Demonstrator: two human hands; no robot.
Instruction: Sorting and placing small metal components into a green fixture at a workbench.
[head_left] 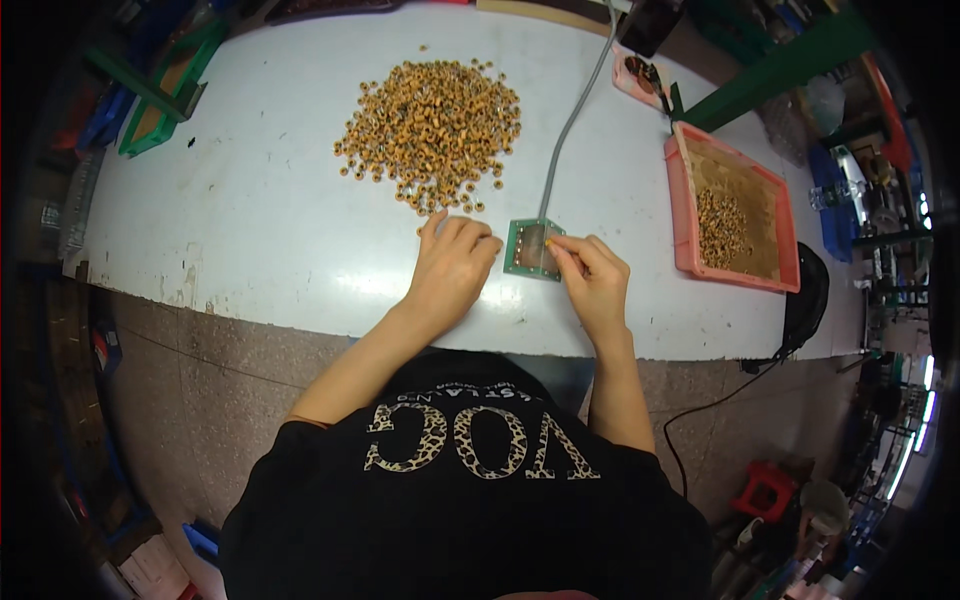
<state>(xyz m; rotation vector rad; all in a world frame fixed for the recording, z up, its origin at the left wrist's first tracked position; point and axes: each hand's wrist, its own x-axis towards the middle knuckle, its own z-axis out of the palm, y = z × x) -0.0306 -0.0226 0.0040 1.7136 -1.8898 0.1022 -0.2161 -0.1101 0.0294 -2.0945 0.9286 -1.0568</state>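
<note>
The small green-framed square fixture (533, 248) lies flat on the white table (250, 230), near its front edge, with a grey cable (572, 115) running away from its far side. The right hand (595, 280) touches the fixture's right edge, fingertips pinched over it on what may be a small piece; too small to tell. The left hand (450, 265) rests just left of the fixture, fingers curled loosely, holding nothing visible. The heap of tan rings (432, 125) lies beyond the fixture, nearer the left hand; a pink tray (682, 215) sits to its right.

Both hands (452, 265) (595, 280) flank a small green fixture (530, 248) below a pile of rings (432, 125).
</note>
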